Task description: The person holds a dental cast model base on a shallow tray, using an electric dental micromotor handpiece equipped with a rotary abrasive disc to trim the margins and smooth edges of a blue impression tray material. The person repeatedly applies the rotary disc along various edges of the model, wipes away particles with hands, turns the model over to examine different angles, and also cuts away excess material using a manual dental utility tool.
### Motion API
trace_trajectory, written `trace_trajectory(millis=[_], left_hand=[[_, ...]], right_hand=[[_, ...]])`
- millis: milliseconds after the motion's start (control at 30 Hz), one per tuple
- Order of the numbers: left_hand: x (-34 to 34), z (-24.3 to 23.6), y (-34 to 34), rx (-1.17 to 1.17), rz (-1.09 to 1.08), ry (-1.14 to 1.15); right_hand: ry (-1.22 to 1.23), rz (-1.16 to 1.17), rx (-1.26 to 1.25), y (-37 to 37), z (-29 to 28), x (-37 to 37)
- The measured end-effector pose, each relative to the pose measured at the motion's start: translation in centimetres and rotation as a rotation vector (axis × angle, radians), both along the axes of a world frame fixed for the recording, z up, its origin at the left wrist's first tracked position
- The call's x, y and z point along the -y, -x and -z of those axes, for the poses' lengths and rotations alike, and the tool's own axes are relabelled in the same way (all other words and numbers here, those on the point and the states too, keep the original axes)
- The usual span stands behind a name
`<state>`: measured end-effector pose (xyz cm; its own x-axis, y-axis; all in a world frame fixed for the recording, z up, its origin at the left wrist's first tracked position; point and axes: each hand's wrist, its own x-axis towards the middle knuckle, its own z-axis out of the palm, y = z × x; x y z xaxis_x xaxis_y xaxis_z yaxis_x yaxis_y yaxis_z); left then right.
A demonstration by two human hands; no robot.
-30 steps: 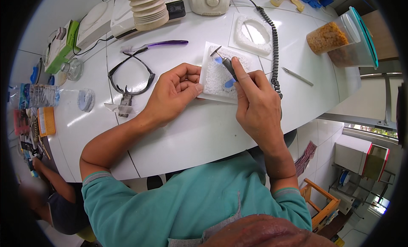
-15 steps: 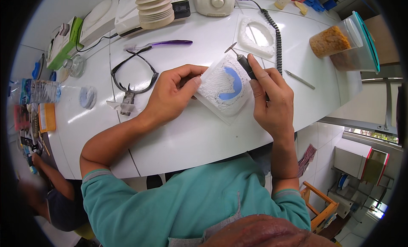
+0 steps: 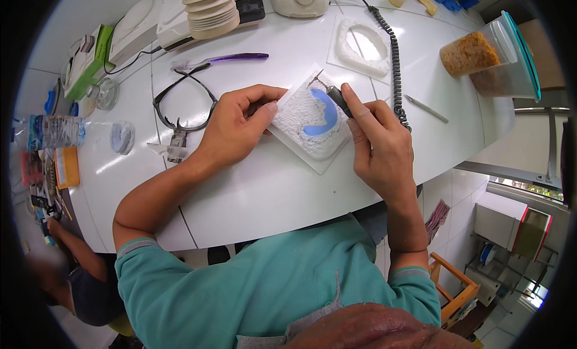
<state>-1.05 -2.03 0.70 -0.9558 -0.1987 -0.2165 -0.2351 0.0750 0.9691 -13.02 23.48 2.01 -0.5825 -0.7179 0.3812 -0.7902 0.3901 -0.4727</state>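
My left hand pinches the left corner of a white square plate with a bumpy raised middle. A blue arch-shaped patch shows in that middle, with dark specks around it. Closed around a dark rotary handpiece, my right hand has its index finger stretched along the tool. At the handpiece's tip, a thin cutting disc is over the plate's upper part, close above the blue arch. Whether the disc touches the plate, I cannot tell.
A similar white plate with an oval opening lies beyond, beside the coiled cord. Black-framed glasses and a purple toothbrush lie to the left. A metal pen-like tool and clear tubs are at right.
The plate has shifted slightly left and its surface is tilted differently. My right hand has brought the handpiece a little to the left and lower, so the disc is over the plate's upper part.
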Motion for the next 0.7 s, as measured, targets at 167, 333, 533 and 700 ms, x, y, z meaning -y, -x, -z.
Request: trace_trajectory(millis=[167,333,533,700], left_hand=[[0.0,0.3,0.1,-0.021,0.008,0.008],[-0.1,0.0,0.1,-0.012,0.008,0.009],[-0.1,0.0,0.0,-0.012,0.004,0.014],[-0.1,0.0,0.1,-0.003,0.004,0.021]], right_hand=[[-0.032,0.032,0.026,-0.9,-0.7,0.4],[-0.046,0.046,0.007,-1.2,-0.7,0.5],[-0.053,0.048,0.000,-1.3,-0.6,0.6],[-0.047,0.044,-0.015,-1.3,-0.6,0.5]])
